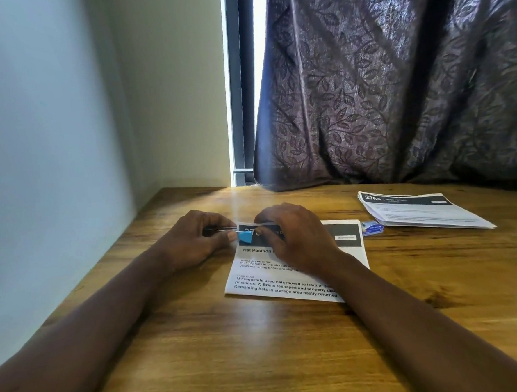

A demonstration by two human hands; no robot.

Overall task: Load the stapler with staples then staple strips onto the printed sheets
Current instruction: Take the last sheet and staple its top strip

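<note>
A printed sheet (286,282) with a black header lies on the wooden table in front of me. My left hand (193,242) grips a small blue stapler (245,236), whose blue tip sits at the sheet's top left corner. My right hand (293,233) rests on the header and pinches a thin, pale strip (265,224) along the sheet's top edge. Most of the stapler is hidden inside my left hand.
A stack of printed sheets (418,213) lies at the back right of the wooden table (260,347). A small blue box (372,228) sits between the stack and the near sheet. A wall bounds the left side; a dark curtain (395,81) hangs behind.
</note>
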